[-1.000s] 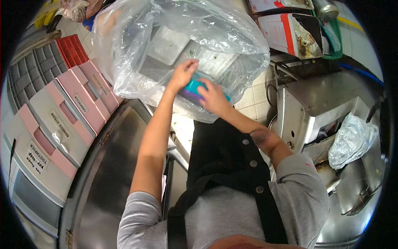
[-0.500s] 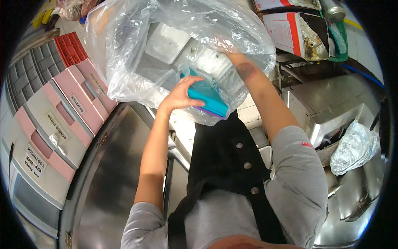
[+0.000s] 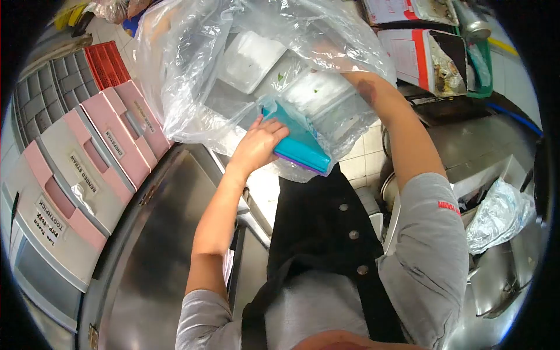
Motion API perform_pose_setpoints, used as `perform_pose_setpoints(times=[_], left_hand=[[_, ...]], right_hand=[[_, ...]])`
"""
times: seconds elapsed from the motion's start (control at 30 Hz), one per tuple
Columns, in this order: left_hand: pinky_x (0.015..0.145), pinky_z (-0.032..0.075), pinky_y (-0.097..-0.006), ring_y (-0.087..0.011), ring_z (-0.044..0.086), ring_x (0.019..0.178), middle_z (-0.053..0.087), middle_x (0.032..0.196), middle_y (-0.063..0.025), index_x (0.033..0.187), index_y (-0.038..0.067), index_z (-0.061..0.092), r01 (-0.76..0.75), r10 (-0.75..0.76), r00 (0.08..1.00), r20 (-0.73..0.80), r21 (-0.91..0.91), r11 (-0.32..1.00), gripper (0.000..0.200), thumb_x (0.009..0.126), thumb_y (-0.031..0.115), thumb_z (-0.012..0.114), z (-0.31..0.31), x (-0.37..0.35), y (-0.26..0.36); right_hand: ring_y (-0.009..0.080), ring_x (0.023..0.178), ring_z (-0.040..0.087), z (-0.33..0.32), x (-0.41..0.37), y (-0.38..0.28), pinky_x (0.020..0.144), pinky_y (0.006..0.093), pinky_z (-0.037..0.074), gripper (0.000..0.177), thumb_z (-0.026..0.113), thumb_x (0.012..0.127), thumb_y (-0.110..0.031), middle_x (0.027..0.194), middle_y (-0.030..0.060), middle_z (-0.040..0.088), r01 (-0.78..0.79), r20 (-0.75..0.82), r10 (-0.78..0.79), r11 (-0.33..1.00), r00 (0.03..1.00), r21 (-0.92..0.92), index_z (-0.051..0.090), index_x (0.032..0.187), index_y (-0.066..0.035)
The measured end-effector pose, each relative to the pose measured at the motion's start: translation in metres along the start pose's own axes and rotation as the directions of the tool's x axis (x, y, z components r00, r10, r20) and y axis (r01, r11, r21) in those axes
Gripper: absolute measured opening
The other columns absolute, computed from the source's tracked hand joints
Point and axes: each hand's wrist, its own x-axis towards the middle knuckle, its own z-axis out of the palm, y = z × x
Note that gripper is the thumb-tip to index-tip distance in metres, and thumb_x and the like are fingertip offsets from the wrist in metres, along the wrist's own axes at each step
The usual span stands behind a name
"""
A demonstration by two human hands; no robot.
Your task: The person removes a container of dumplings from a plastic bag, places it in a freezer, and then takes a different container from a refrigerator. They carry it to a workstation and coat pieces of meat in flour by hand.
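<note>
Left grip (image 3: 256, 146) on flat teal object (image 3: 304, 146); crinkled bag (image 3: 185, 96)

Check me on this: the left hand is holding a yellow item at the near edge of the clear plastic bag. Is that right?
Not quite: the head view shows a teal item, not yellow. The left hand is holding it at the near edge of the clear plastic bag.

Large clear bag (image 3: 189, 76): thin plastic film, crinkled, glossy. Teal flat-sided block (image 3: 304, 147): smooth, plastic-looking, low sheen. Pink-and-grey box-shaped drawers (image 3: 81, 189): smooth plastic, mostly matt. Red lattice crate (image 3: 108, 65): plastic, openwork. Dark grey broad panel (image 3: 154, 239): metal, smooth, cloudy reflections. Black buttoned apron (image 3: 318, 233): matt cloth. Grey short-sleeved shirt (image 3: 429, 233): soft cloth, matt, creased. Pale crumpled bag (image 3: 500, 216): shiny, wrinkled plastic.
</note>
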Motion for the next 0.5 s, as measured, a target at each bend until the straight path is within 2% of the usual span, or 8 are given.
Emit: perform_pose_setpoints(times=[0.13, 0.23, 0.33, 0.4, 0.47, 0.5], left_hand=[[0.104, 0.041, -0.0491, -0.0281, 0.060, 0.105, 0.062, 0.103, -0.0075, 0.103, 0.007, 0.060, -0.111, 0.110, 0.994, 0.025, 0.044, 0.993, 0.045, 0.060, 0.002, 0.075, -0.013, -0.002, 0.014], [0.095, 0.047, -0.0457, -0.0330, 0.060, 0.103, 0.062, 0.108, -0.0114, 0.104, 0.004, 0.059, -0.140, 0.140, 0.987, 0.082, -0.003, 0.990, 0.045, 0.062, 0.006, 0.076, -0.019, -0.001, 0.010], [0.083, 0.050, -0.0429, -0.0351, 0.061, 0.097, 0.062, 0.104, -0.0129, 0.102, 0.004, 0.059, -0.050, 0.054, 0.997, 0.054, -0.069, 0.996, 0.044, 0.061, 0.004, 0.076, -0.031, -0.003, 0.016], [0.079, 0.051, -0.0425, -0.0351, 0.061, 0.096, 0.063, 0.103, -0.0128, 0.102, 0.004, 0.059, -0.059, 0.063, 0.997, 0.044, -0.092, 0.994, 0.045, 0.061, 0.003, 0.076, -0.030, 0.000, 0.012], [0.077, 0.051, -0.0422, -0.0352, 0.061, 0.095, 0.063, 0.101, -0.0128, 0.102, 0.005, 0.059, -0.063, 0.071, 0.995, 0.066, -0.117, 0.991, 0.046, 0.060, 0.003, 0.076, -0.029, 0.010, 0.008], [0.076, 0.051, -0.0422, -0.0354, 0.061, 0.095, 0.064, 0.099, -0.0130, 0.102, 0.006, 0.060, -0.061, 0.073, 0.993, 0.092, -0.129, 0.990, 0.046, 0.059, 0.003, 0.077, -0.029, 0.017, 0.007]], right_hand=[[0.0354, 0.097, 0.064, -0.045, 0.029, -0.037, 0.079, 0.0471, 0.053, 0.020, 0.062, 0.085, -0.024, 0.104, 0.0178, 0.066, 0.186, 0.000, -0.191, 0.958, 0.982, -0.220, 0.065, 0.095, -0.007], [0.0359, 0.098, 0.064, -0.070, 0.026, -0.068, 0.078, 0.0479, 0.053, 0.020, 0.062, 0.084, -0.024, 0.103, 0.0180, 0.066, 0.111, -0.040, -0.129, 0.948, 0.991, -0.297, 0.066, 0.095, -0.007], [0.0378, 0.088, 0.065, -0.104, -0.018, -0.106, 0.077, 0.0488, 0.053, 0.024, 0.064, 0.085, -0.030, 0.091, 0.0167, 0.068, -0.113, -0.176, 0.070, 0.962, 0.982, -0.249, 0.064, 0.091, -0.007], [0.0399, 0.078, 0.065, -0.114, -0.059, -0.107, 0.073, 0.0495, 0.052, 0.027, 0.062, 0.087, -0.033, 0.082, 0.0168, 0.068, -0.180, -0.418, 0.125, 0.979, 0.900, -0.096, 0.064, 0.087, -0.005], [0.0418, 0.077, 0.061, -0.135, -0.113, -0.114, 0.068, 0.0458, 0.049, 0.030, 0.066, 0.086, -0.032, 0.082, 0.0200, 0.065, -0.209, -0.538, 0.211, 0.976, 0.816, 0.066, 0.061, 0.089, -0.003], [0.0362, 0.071, 0.061, -0.138, -0.137, -0.116, 0.064, 0.0426, 0.048, 0.027, 0.066, 0.087, -0.029, 0.078, 0.0202, 0.062, -0.220, -0.588, 0.268, 0.963, 0.763, 0.154, 0.060, 0.088, -0.002]])
